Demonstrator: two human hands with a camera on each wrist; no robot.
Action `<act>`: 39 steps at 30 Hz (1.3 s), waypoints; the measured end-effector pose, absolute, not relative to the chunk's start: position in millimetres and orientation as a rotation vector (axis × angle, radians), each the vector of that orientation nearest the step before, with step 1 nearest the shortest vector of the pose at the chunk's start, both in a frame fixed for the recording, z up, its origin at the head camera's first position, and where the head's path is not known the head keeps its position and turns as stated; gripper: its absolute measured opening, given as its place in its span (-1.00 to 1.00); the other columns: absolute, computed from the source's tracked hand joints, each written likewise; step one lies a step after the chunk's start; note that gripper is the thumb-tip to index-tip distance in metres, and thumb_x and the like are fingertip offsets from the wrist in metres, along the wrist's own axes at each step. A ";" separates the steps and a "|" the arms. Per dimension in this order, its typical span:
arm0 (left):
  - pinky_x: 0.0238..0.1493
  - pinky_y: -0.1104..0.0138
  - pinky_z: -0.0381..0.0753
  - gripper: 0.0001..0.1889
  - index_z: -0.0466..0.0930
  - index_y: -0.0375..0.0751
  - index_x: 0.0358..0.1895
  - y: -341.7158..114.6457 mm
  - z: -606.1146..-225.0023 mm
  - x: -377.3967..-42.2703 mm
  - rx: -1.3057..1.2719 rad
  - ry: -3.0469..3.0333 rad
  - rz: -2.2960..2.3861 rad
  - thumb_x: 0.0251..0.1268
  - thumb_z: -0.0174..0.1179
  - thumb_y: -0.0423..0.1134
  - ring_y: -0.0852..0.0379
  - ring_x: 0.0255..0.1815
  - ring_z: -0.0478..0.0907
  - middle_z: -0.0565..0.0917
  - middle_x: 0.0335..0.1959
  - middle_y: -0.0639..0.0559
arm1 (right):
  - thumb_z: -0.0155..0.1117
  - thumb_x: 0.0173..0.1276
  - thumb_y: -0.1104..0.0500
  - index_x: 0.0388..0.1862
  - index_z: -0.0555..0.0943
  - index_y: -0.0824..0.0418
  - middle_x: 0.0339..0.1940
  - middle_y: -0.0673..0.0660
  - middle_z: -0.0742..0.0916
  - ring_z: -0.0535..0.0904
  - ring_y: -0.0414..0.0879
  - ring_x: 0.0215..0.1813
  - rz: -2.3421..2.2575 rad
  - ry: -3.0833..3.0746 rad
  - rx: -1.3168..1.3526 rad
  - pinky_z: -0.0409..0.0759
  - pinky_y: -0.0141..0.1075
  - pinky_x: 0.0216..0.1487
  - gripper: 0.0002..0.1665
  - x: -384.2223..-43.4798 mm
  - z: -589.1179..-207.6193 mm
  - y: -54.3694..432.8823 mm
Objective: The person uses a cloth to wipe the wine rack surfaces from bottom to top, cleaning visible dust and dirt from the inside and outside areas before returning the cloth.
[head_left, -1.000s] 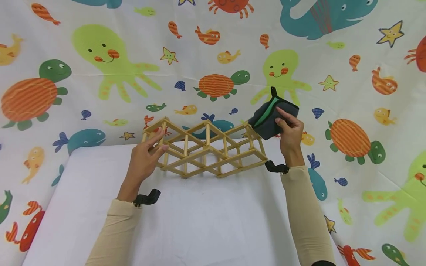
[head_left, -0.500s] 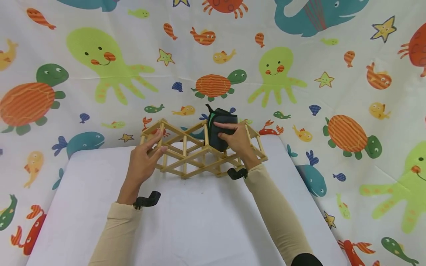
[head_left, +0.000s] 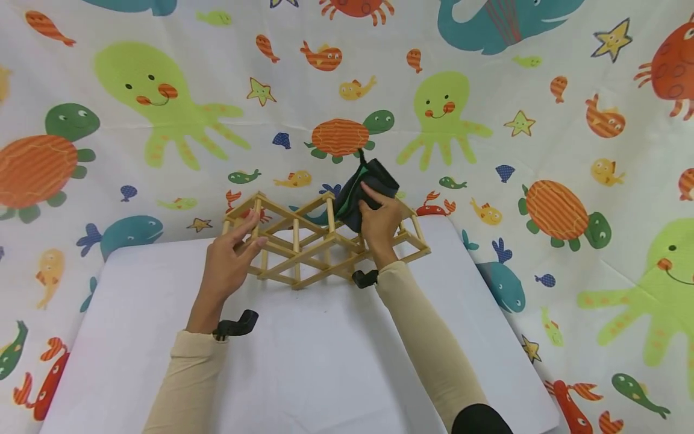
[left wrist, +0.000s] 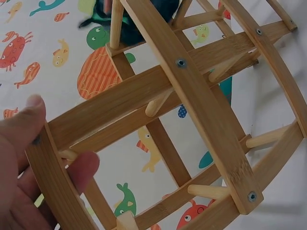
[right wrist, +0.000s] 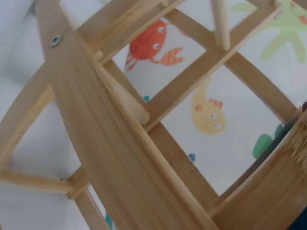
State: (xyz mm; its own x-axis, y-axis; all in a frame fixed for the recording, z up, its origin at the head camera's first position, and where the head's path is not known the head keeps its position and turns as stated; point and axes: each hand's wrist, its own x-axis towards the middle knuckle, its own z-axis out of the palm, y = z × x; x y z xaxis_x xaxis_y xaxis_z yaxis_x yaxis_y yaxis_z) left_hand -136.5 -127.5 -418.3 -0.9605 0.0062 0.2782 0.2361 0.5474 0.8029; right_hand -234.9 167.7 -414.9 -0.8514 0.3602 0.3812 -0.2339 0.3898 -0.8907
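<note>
A lattice wine rack of pale wooden slats and dowels (head_left: 295,258) stands at the back of the table. My left hand (head_left: 228,265) holds its left end; in the left wrist view the thumb and a finger of that left hand (left wrist: 21,158) lie on either side of a slat. My right hand (head_left: 381,223) grips a dark pouch (head_left: 349,202) with green trim and a black loop, tilted over the rack's middle-right part. Whether the pouch touches the slats I cannot tell. In the right wrist view, the rack's slats (right wrist: 110,139) fill most of the picture and the right hand is hidden.
A white-covered table (head_left: 303,361) lies under both arms. Behind it hangs a cloth printed with sea animals (head_left: 206,78). Black bands sit at both wrists.
My right hand has brought the pouch leftward from the rack's right end to its middle, then lifted and tilted it slightly. My left hand keeps its hold on the rack.
</note>
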 end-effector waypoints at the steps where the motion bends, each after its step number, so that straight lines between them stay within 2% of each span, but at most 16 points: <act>1: -0.20 0.61 0.41 -0.41 0.42 0.01 0.58 -127.5 -418.9 -136.5 -0.206 -2.543 -1.374 0.57 0.29 -0.11 0.00 -0.02 0.69 0.43 0.60 0.05 | 0.52 0.34 0.34 0.08 0.83 -0.20 0.25 0.09 0.81 0.64 -0.04 0.44 1.528 -2.037 -0.081 0.60 -0.20 0.45 -0.52 -235.5 -416.7 168.6; 2: -0.26 0.57 0.40 -0.41 0.42 0.01 0.58 -127.4 -419.4 -136.4 -0.208 -2.543 -1.370 0.57 0.29 -0.10 0.05 -0.18 0.65 0.44 0.60 0.05 | 0.52 0.34 0.35 0.08 0.83 -0.18 0.24 0.09 0.81 0.65 -0.06 0.43 1.564 -1.974 -0.047 0.59 -0.21 0.46 -0.52 -235.4 -417.9 169.7; 4: -0.38 0.45 0.36 -0.42 0.43 0.01 0.57 -127.5 -420.2 -136.4 -0.205 -2.543 -1.352 0.57 0.30 -0.09 0.17 -0.41 0.43 0.46 0.59 0.05 | 0.50 0.34 0.35 0.07 0.84 -0.15 0.23 0.07 0.82 0.66 -0.11 0.41 1.620 -1.948 0.025 0.61 -0.26 0.42 -0.54 -235.7 -420.1 172.0; 8: -0.44 0.44 0.33 -0.42 0.45 0.02 0.56 -128.2 -420.2 -136.9 -0.209 -2.523 -1.352 0.55 0.31 -0.13 0.27 -0.50 0.31 0.48 0.58 0.03 | 0.46 0.27 0.36 -0.01 0.87 -0.10 0.23 0.09 0.82 0.69 -0.08 0.35 1.660 -2.144 0.121 0.72 -0.28 0.23 -0.57 -232.7 -418.4 176.6; 12: -0.40 0.48 0.38 -0.42 0.44 0.02 0.57 -126.8 -421.8 -138.4 -0.220 -2.526 -1.369 0.56 0.31 -0.15 0.37 -0.46 0.37 0.48 0.57 0.04 | 0.42 0.21 0.39 -0.05 0.89 0.00 0.22 0.12 0.81 0.71 -0.04 0.29 1.789 -2.200 0.132 0.78 -0.24 0.13 -0.58 -226.0 -413.2 183.7; 15: -0.46 0.48 0.36 -0.42 0.44 0.00 0.57 -125.6 -421.5 -139.0 -0.219 -2.530 -1.377 0.56 0.31 -0.16 0.39 -0.51 0.32 0.49 0.57 0.04 | 0.42 0.19 0.39 -0.06 0.89 0.06 0.17 0.13 0.81 0.72 -0.03 0.23 1.918 -2.160 0.135 0.79 -0.28 0.05 -0.61 -221.9 -408.1 187.4; 16: -0.42 0.49 0.37 -0.42 0.44 0.00 0.57 -125.4 -420.7 -138.7 -0.213 -2.534 -1.371 0.56 0.31 -0.15 0.40 -0.46 0.37 0.48 0.57 0.05 | 0.42 0.19 0.40 -0.07 0.89 0.08 0.16 0.13 0.81 0.71 -0.04 0.22 1.947 -2.159 0.143 0.78 -0.30 0.04 -0.62 -221.2 -406.5 188.0; 18: -0.39 0.49 0.38 -0.42 0.44 0.01 0.57 -125.4 -419.3 -138.3 -0.200 -2.538 -1.369 0.55 0.31 -0.16 0.37 -0.41 0.40 0.47 0.58 0.06 | 0.41 0.18 0.41 -0.08 0.89 0.13 0.14 0.17 0.80 0.70 -0.03 0.19 1.990 -2.175 0.179 0.77 -0.35 -0.01 -0.63 -222.3 -404.7 188.4; 19: -0.41 0.47 0.37 -0.42 0.44 0.00 0.57 -125.6 -418.9 -138.2 -0.197 -2.539 -1.370 0.55 0.31 -0.17 0.29 -0.45 0.38 0.47 0.58 0.06 | 0.40 0.18 0.41 -0.08 0.89 0.14 0.14 0.19 0.79 0.69 -0.02 0.19 2.004 -2.198 0.198 0.76 -0.37 -0.04 -0.64 -222.9 -404.0 188.3; 22: -0.38 0.45 0.40 -0.42 0.44 0.05 0.57 -126.9 -418.1 -137.8 -0.183 -2.548 -1.371 0.56 0.30 -0.14 0.24 -0.42 0.40 0.45 0.59 0.09 | 0.37 0.20 0.43 -0.05 0.88 0.17 0.22 0.23 0.76 0.66 0.01 0.22 2.021 -2.292 0.228 0.74 -0.40 -0.09 -0.62 -226.7 -403.5 187.9; 26: -0.45 0.42 0.38 -0.42 0.44 0.07 0.57 -128.9 -418.4 -137.4 -0.180 -2.549 -1.376 0.56 0.30 -0.10 0.17 -0.50 0.35 0.45 0.59 0.09 | 0.37 0.26 0.45 -0.03 0.89 0.08 0.36 0.19 0.71 0.62 0.03 0.35 1.893 -2.537 0.132 0.74 -0.32 -0.02 -0.59 -231.8 -403.4 185.8; 29: -0.35 0.49 0.42 -0.42 0.44 0.06 0.57 -129.7 -418.2 -136.3 -0.175 -2.544 -1.378 0.56 0.31 -0.10 0.13 -0.31 0.49 0.45 0.59 0.10 | 0.42 0.29 0.40 -0.08 0.90 -0.02 0.37 0.17 0.72 0.57 0.11 0.45 1.560 -2.795 0.068 0.72 -0.15 0.23 -0.62 -235.4 -404.4 180.7; 32: -0.29 0.53 0.42 -0.42 0.44 0.04 0.57 -129.7 -418.9 -136.1 -0.183 -2.538 -1.386 0.56 0.31 -0.12 0.11 -0.21 0.51 0.44 0.59 0.10 | 0.49 0.28 0.35 -0.15 0.90 -0.05 0.30 0.17 0.76 0.58 0.18 0.45 1.249 -2.922 0.026 0.64 -0.01 0.39 -0.69 -238.0 -407.6 174.6; 34: -0.34 0.52 0.40 -0.41 0.44 0.04 0.57 -129.6 -419.7 -136.5 -0.189 -2.534 -1.387 0.55 0.31 -0.13 0.15 -0.29 0.48 0.45 0.59 0.09 | 0.52 0.27 0.33 -0.19 0.91 -0.06 0.22 0.16 0.80 0.61 0.20 0.40 1.198 -2.893 -0.028 0.63 0.02 0.39 -0.71 -237.9 -409.8 171.7; 35: -0.36 0.51 0.40 -0.41 0.44 0.04 0.57 -129.5 -420.2 -136.8 -0.192 -2.532 -1.385 0.55 0.32 -0.14 0.16 -0.32 0.47 0.46 0.59 0.08 | 0.52 0.28 0.34 -0.20 0.91 -0.06 0.19 0.15 0.82 0.70 0.16 0.24 1.230 -2.847 -0.056 0.70 -0.04 0.25 -0.71 -238.0 -411.2 171.3; 39: -0.48 0.42 0.34 -0.42 0.45 0.04 0.56 -129.1 -421.2 -137.8 -0.202 -2.522 -1.383 0.54 0.32 -0.15 0.21 -0.55 0.28 0.47 0.58 0.06 | 0.48 0.34 0.35 -0.15 0.91 -0.08 0.13 0.11 0.84 0.75 0.00 0.17 1.484 -2.450 -0.139 0.73 -0.20 0.19 -0.68 -236.0 -414.0 172.6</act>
State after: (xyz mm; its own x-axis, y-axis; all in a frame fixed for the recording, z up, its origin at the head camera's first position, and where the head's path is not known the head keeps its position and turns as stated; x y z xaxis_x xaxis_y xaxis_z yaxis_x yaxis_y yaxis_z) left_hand -137.8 -129.1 -421.2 -0.9573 -0.0015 0.2891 0.2430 0.5379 0.8072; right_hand -236.0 172.6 -414.0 -0.9581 0.2212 0.1819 -0.0586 0.4701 -0.8806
